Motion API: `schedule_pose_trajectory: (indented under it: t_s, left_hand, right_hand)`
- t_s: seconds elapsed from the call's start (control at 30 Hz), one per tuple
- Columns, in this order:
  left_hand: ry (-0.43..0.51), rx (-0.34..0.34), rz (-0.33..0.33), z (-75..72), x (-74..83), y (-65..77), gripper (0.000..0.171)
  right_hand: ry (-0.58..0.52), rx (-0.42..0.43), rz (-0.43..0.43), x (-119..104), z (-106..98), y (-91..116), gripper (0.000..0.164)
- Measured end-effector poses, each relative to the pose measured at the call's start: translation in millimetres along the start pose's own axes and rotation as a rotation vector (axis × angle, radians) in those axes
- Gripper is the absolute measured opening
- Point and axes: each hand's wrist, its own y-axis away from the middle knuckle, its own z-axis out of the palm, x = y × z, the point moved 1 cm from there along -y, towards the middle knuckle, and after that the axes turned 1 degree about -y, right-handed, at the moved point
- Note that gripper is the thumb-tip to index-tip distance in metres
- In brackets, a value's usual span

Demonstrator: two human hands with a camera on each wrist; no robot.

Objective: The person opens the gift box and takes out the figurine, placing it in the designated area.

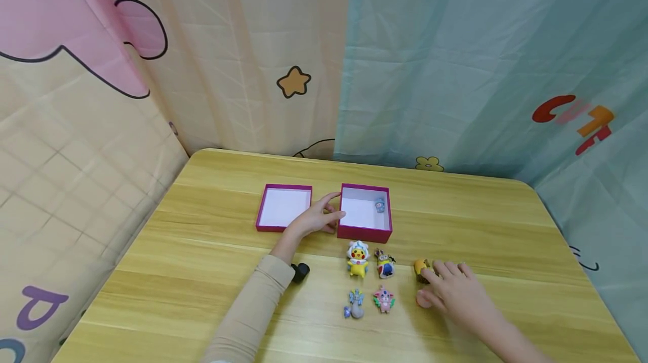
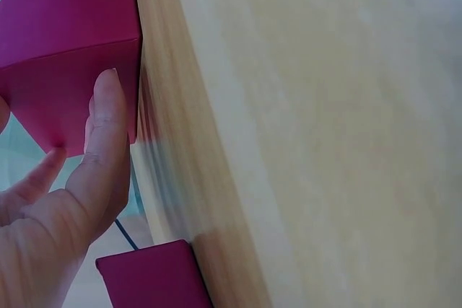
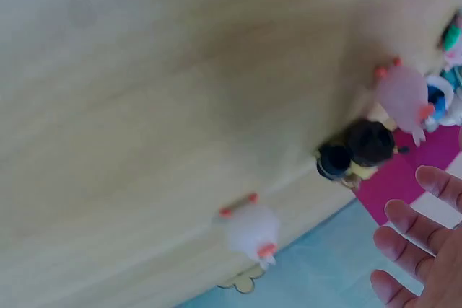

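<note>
My left hand (image 1: pixel 319 218) touches the left side of an open magenta box (image 1: pixel 364 235), its fingers fairly straight. The left wrist view shows its fingertips against the magenta box wall (image 2: pixel 58 99). Inside that box stands a small blue-grey figurine (image 1: pixel 379 205). My right hand (image 1: pixel 458 292) hovers at the right with fingers spread, gripping nothing. Beside its fingertips are a yellow figurine (image 1: pixel 421 268) and a pinkish toy (image 1: pixel 424 299). In the right wrist view, a pale pink toy (image 3: pixel 253 232) lies apart from a dark-and-yellow figurine (image 3: pixel 368 142) and a pink toy (image 3: pixel 404 95).
A magenta lid (image 1: pixel 286 208) with a white inside lies left of the box. Before the box are a yellow figurine in a white hood (image 1: pixel 358 260), a crowned figurine (image 1: pixel 385 265), a pink figurine (image 1: pixel 384 300) and a grey-blue one (image 1: pixel 356 308). A black object (image 1: pixel 301 272) is near the left forearm.
</note>
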Motion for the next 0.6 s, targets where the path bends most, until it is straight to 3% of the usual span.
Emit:
schedule_pose_trajectory:
  t_s: [0.1,0.2,0.3,0.4,0.5,0.6]
  left_hand:
    - [-0.004,0.0,-0.002,-0.3,0.4,0.4,0.063]
    - [-0.004,0.0,-0.005,-0.3,0.3,0.5,0.063]
    - [0.001,-0.001,-0.002,-0.4,0.3,0.0,0.063]
    - [0.003,-0.001,-0.002,-0.5,0.5,0.4,0.063]
    - [0.002,0.003,-0.005,-0.4,0.6,0.0,0.063]
    - [-0.002,0.004,-0.003,-0.3,0.6,-0.6,0.062]
  right_hand:
    - [0.006,0.062,-0.024,7.2,-6.9,-11.2,0.035]
    - [0.01,0.094,-0.043,13.5,-15.2,-24.7,0.046]
    - [0.018,0.095,-0.062,17.4,-24.0,-39.2,0.063]
    - [0.026,0.09,-0.078,19.4,-31.9,-55.5,0.069]
    - [0.042,0.075,-0.091,21.1,-37.6,-72.9,0.066]
    - [0.061,0.053,-0.098,22.0,-40.1,-90.2,0.046]
